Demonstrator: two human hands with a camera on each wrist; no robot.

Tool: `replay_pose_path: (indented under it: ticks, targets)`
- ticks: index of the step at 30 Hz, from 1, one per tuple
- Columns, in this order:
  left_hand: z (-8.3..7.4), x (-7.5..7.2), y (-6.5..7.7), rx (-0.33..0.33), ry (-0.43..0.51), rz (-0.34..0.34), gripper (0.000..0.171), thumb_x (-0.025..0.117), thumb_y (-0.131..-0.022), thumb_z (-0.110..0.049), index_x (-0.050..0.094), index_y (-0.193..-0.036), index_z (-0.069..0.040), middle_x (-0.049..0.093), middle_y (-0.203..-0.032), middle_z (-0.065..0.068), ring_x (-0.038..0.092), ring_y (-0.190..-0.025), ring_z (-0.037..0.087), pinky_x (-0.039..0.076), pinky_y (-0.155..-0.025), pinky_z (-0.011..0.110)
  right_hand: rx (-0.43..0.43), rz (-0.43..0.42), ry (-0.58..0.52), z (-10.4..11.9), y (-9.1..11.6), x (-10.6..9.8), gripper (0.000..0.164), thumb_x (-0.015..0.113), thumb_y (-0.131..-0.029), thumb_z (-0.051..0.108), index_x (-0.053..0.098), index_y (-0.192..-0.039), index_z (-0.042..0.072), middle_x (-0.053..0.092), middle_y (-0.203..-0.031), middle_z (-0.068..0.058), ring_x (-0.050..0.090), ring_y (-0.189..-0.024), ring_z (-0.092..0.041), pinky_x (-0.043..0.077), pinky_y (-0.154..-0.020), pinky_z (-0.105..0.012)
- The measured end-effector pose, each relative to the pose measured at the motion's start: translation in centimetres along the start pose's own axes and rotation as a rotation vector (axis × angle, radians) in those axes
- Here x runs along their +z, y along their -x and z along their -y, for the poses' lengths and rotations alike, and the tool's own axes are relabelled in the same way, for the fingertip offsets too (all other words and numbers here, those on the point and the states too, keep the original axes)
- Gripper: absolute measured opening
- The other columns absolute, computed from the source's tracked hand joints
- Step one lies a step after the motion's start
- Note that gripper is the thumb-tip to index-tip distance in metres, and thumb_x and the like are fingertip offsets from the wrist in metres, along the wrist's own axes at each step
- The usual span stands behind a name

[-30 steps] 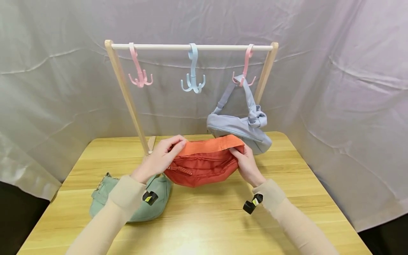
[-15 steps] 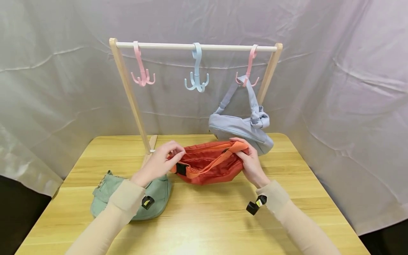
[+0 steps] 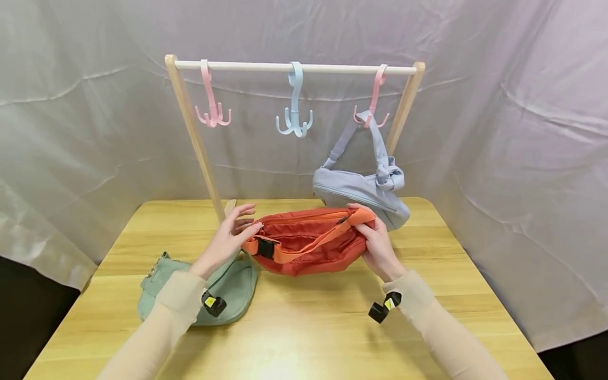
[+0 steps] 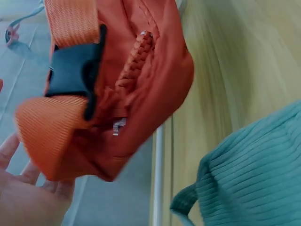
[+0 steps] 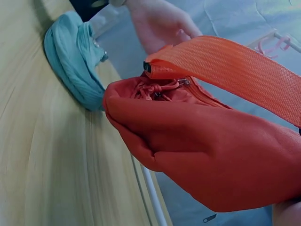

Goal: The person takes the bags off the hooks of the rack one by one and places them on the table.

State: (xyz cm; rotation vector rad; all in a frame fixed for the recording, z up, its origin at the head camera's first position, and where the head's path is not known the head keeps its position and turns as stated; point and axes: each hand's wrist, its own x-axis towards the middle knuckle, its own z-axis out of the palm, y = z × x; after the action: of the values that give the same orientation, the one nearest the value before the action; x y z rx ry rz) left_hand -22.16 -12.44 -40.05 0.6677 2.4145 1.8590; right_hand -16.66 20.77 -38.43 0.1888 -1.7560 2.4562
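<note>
Above the table, a red waist bag point(image 3: 328, 256) is held with its orange strap point(image 5: 235, 66) drooping across the near side. A black buckle point(image 3: 266, 248) sits on the strap's left part, large in the left wrist view. My right hand point(image 3: 380, 248) grips the bag's right end, thumb in front; its fingers behind are partly hidden. At the other end, my left hand point(image 3: 225, 243) has its fingers spread, the thumb by the bag's corner. The left wrist view shows that palm point(image 4: 33, 200) just beyond the strap loop; whether it touches is unclear.
A wooden rack with a white bar point(image 3: 342, 68) stands behind. It carries a pink hook point(image 3: 212, 113), a blue hook point(image 3: 295, 100) and another pink hook point(image 3: 374, 92), from which a pale lilac bag point(image 3: 351, 184) hangs. A green bag point(image 3: 233, 295) lies on the table's left.
The strap was stretched along the bag's top between both hands; now it droops in front, buckle showing. My left hand has loosened its pinch and spread its fingers. My right hand keeps its grip.
</note>
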Motion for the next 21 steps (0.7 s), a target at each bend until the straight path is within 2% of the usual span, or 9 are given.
replay_pose_path:
  ticks: [3, 6, 9, 11, 14, 17, 18, 21]
  targets:
    - [0.3, 0.0, 0.2, -0.043, 0.03, 0.029, 0.057, 0.061, -0.101, -0.018, 0.038, -0.152, -0.013, 0.045, -0.151, 0.019, 0.052, -0.133, 0.04, 0.048, -0.104, 0.034, 0.01, -0.001, -0.041, 0.0, 0.1, -0.1, 0.037, 0.041, -0.105, -0.001, 0.049, -0.14, 0.006, 0.062, -0.121, 0.005, 0.063, -0.108, -0.008, 0.054, -0.094, -0.022]
    - [0.6, 0.0, 0.4, -0.081, 0.05, 0.05, 0.059, 0.062, -0.1, -0.023, 0.037, -0.153, -0.017, 0.048, -0.15, 0.017, 0.052, -0.133, 0.034, 0.046, -0.099, 0.023, 0.015, 0.004, -0.082, 0.0, 0.1, -0.2, 0.034, 0.041, -0.106, 0.002, 0.057, -0.132, 0.015, 0.062, -0.121, 0.004, 0.062, -0.109, -0.008, 0.053, -0.096, -0.023]
    - [0.9, 0.0, 0.7, -0.105, 0.074, 0.1, 0.06, 0.062, -0.1, -0.026, 0.036, -0.154, -0.019, 0.05, -0.149, 0.016, 0.052, -0.132, 0.026, 0.045, -0.099, 0.021, 0.03, 0.006, -0.121, 0.0, 0.2, -0.4, 0.032, 0.041, -0.107, 0.005, 0.057, -0.13, 0.019, 0.061, -0.122, 0.003, 0.062, -0.11, -0.009, 0.053, -0.097, -0.023]
    - [1.1, 0.1, 0.9, -0.097, 0.082, 0.174, 0.063, 0.064, -0.099, -0.025, 0.034, -0.155, -0.021, 0.048, -0.151, 0.015, 0.054, -0.131, 0.023, 0.046, -0.099, 0.022, 0.049, 0.002, -0.137, 0.0, 0.2, -0.5, 0.031, 0.041, -0.107, 0.007, 0.055, -0.134, 0.017, 0.06, -0.122, 0.003, 0.061, -0.11, -0.009, 0.052, -0.097, -0.023]
    - [1.3, 0.4, 1.2, -0.039, 0.089, 0.319, 0.072, 0.068, -0.096, -0.02, 0.03, -0.156, -0.022, 0.047, -0.152, 0.015, 0.055, -0.128, 0.023, 0.05, -0.095, 0.025, 0.082, -0.009, -0.143, 0.0, 0.4, -0.7, 0.036, 0.041, -0.108, 0.009, 0.045, -0.143, 0.009, 0.06, -0.121, 0.004, 0.061, -0.11, -0.009, 0.052, -0.098, -0.023]
    - [1.5, 0.8, 1.2, 0.063, 0.071, 0.425, 0.081, 0.075, -0.089, -0.013, 0.03, -0.156, -0.021, 0.049, -0.151, 0.013, 0.056, -0.128, 0.025, 0.051, -0.097, 0.026, 0.11, -0.016, -0.12, 0.0, 0.7, -0.8, 0.041, 0.041, -0.108, 0.008, 0.039, -0.149, 0.006, 0.058, -0.124, 0.004, 0.061, -0.111, -0.009, 0.052, -0.099, -0.023]
    - [1.6, 0.9, 1.2, 0.095, 0.053, 0.434, 0.081, 0.076, -0.087, -0.011, 0.032, -0.156, -0.019, 0.052, -0.148, 0.015, 0.058, -0.126, 0.024, 0.051, -0.097, 0.026, 0.118, -0.018, -0.118, 0.0, 0.7, -0.8, 0.039, 0.041, -0.108, 0.008, 0.042, -0.147, 0.007, 0.058, -0.125, 0.004, 0.061, -0.111, -0.009, 0.052, -0.099, -0.023]
    - [2.0, 1.1, 1.0, 0.124, 0.037, 0.433, 0.077, 0.075, -0.086, -0.006, 0.037, -0.153, -0.014, 0.058, -0.14, 0.019, 0.063, -0.114, 0.018, 0.054, -0.092, 0.026, 0.137, -0.012, -0.128, -0.2, 0.9, -1.1, 0.035, 0.04, -0.107, 0.007, 0.05, -0.141, 0.013, 0.057, -0.129, 0.004, 0.061, -0.114, -0.008, 0.051, -0.101, -0.023]
